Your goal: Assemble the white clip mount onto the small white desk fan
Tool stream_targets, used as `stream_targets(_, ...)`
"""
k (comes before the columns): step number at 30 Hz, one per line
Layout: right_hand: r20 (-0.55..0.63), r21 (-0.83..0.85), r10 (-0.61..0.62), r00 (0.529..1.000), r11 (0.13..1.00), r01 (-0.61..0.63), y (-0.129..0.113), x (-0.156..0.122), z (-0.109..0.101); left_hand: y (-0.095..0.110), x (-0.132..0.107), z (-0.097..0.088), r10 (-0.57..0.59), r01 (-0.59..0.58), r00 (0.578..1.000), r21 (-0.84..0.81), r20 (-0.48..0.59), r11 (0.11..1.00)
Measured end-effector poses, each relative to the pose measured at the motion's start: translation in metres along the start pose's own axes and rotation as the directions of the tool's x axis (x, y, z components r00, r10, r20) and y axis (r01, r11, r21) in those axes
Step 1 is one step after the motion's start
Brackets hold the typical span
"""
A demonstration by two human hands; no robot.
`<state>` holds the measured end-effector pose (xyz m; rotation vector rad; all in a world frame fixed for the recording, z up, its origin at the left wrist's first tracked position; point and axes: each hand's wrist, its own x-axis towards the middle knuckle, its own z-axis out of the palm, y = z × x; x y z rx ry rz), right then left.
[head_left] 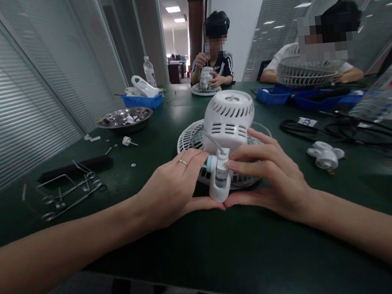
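Observation:
In front of me a white fan (229, 116) rests grille down on the dark green table, its vented motor housing upward. A white neck bracket (220, 188) juts from the housing toward me. My left hand (174, 181) grips the bracket's left side, its fingers by a light-blue knob (210, 163). From the right, my right hand (273, 172) holds the same bracket with fingers and thumb closed on it. Both thumbs meet at the bracket's lower end. A thin grey cable (212, 139) runs up the housing. The hands partly cover the grille (190, 136).
Left are wire stands (69, 190), a metal bowl of parts (125, 119) and a blue basket (142, 100). On the right lie a white plastic part (325, 155), black cables (345, 129) and blue trays (325, 99). Two people sit across the table, each handling a fan.

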<state>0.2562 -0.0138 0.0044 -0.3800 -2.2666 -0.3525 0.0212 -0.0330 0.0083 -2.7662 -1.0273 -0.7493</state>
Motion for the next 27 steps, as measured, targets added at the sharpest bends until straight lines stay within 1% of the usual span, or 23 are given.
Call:
stream_targets(6,0.029,-0.009,-0.011,1.000,1.000,0.012,0.0013,-0.0040,-0.0004,-0.0024,-0.0009,-0.0013,-0.006,-0.002,0.997,-0.105,-0.073,0.994)
stream_targets(10,0.058,-0.025,-0.009,0.998,1.000,0.011,0.0017,-0.0056,-0.0003,-0.0022,-0.0002,-0.0015,-0.001,-0.020,0.989,-0.143,-0.149,0.990)
stream_targets(12,0.069,-0.029,-0.003,0.998,1.000,0.005,0.0013,-0.0057,0.0000,-0.0025,0.0001,-0.0035,-0.012,-0.011,0.989,-0.151,-0.150,0.988)
stream_targets(14,0.070,-0.033,0.001,0.998,0.999,0.001,0.0008,-0.0053,0.0002,-0.0032,0.0006,-0.0058,-0.023,0.002,0.991,-0.161,-0.129,0.987)
stream_targets(16,0.071,-0.036,-0.006,0.997,0.999,0.009,0.0003,-0.0047,0.0002,-0.0042,0.0011,-0.0069,-0.014,-0.009,0.991,-0.165,-0.137,0.986)
stream_targets(18,0.080,-0.042,-0.017,0.997,0.999,0.020,-0.0004,-0.0039,-0.0001,-0.0050,0.0014,-0.0062,0.011,-0.038,0.986,-0.157,-0.169,0.987)
stream_targets(23,0.071,-0.023,-0.005,0.998,1.000,0.006,-0.0014,-0.0017,-0.0011,-0.0053,0.0005,-0.0027,0.087,-0.125,0.952,-0.113,-0.292,0.986)
stream_targets(25,0.057,-0.007,0.018,0.998,1.000,-0.017,0.0003,-0.0012,-0.0016,-0.0036,-0.0009,-0.0036,0.096,-0.133,0.947,-0.100,-0.307,0.986)
stream_targets(27,0.040,0.013,0.049,0.998,0.999,-0.049,0.0033,-0.0011,-0.0021,-0.0008,-0.0030,-0.0058,0.089,-0.121,0.950,-0.091,-0.298,0.988)
